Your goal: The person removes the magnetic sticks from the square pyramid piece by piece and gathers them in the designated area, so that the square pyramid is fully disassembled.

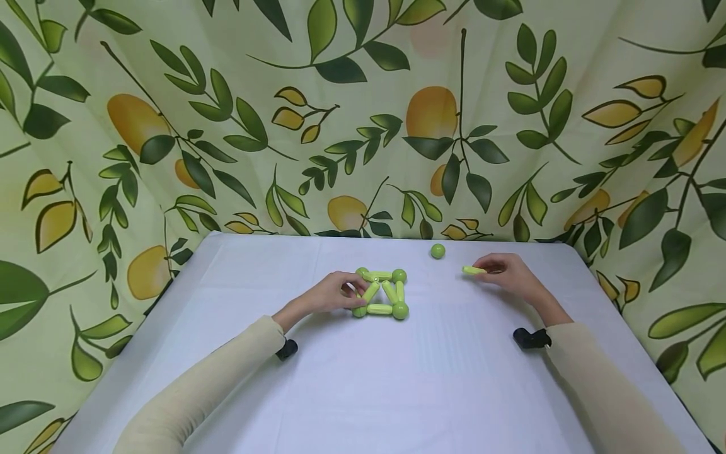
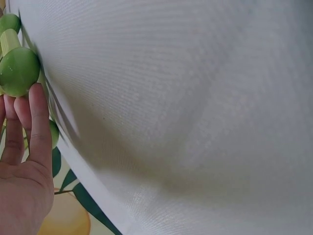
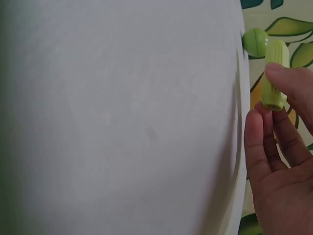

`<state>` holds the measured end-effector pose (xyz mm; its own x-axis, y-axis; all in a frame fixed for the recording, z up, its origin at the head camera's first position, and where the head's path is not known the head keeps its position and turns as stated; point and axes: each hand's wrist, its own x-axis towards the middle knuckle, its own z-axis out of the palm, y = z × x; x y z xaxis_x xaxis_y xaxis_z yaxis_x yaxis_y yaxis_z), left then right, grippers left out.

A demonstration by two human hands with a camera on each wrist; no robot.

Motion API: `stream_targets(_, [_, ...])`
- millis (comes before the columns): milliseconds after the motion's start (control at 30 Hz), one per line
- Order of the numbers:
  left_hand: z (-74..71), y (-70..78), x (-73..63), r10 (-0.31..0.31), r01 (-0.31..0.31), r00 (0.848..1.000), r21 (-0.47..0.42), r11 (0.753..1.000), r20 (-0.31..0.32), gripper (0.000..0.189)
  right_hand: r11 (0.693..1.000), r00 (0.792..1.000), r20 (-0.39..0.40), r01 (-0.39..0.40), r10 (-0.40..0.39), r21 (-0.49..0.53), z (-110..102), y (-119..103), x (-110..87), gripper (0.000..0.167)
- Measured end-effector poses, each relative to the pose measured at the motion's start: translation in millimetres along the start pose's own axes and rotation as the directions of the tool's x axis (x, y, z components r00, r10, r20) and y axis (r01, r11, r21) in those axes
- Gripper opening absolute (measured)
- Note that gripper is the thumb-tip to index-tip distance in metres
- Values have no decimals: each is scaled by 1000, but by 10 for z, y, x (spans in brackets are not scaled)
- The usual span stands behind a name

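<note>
On the white table, a square frame of light green rods (image 1: 379, 309) and darker green balls (image 1: 399, 310) lies in front of my left hand (image 1: 338, 291). Two more rods slant inward within it. My left hand grips its left side, fingers curled by the near-left corner. Fingertips touch a green ball (image 2: 19, 72) in the left wrist view; the thumb is out of sight there. To the right, my right hand (image 1: 509, 273) pinches a loose light green rod (image 1: 473, 270) between thumb and fingers. In the right wrist view this ribbed rod (image 3: 275, 73) shows a hollow end.
A single green ball (image 1: 438, 251) sits near the table's back edge, between the frame and my right hand. White cloth covers the table (image 1: 442, 378). A leaf-and-fruit patterned curtain (image 1: 363, 126) hangs behind it and along both sides.
</note>
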<state>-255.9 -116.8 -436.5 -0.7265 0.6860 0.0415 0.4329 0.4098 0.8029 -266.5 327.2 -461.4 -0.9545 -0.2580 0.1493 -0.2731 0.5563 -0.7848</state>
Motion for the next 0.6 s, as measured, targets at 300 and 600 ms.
stream_targets(300, [-4, -62, 27, -16, 16, 1000, 14, 1000, 4, 24, 998, 999, 40, -3, 5, -55, -175, 89, -82, 26])
stream_targets(600, [-5, -68, 19, -11, 11, 1000, 15, 1000, 7, 23, 992, 998, 48, -43, 49, -115, -264, 100, -174, 21])
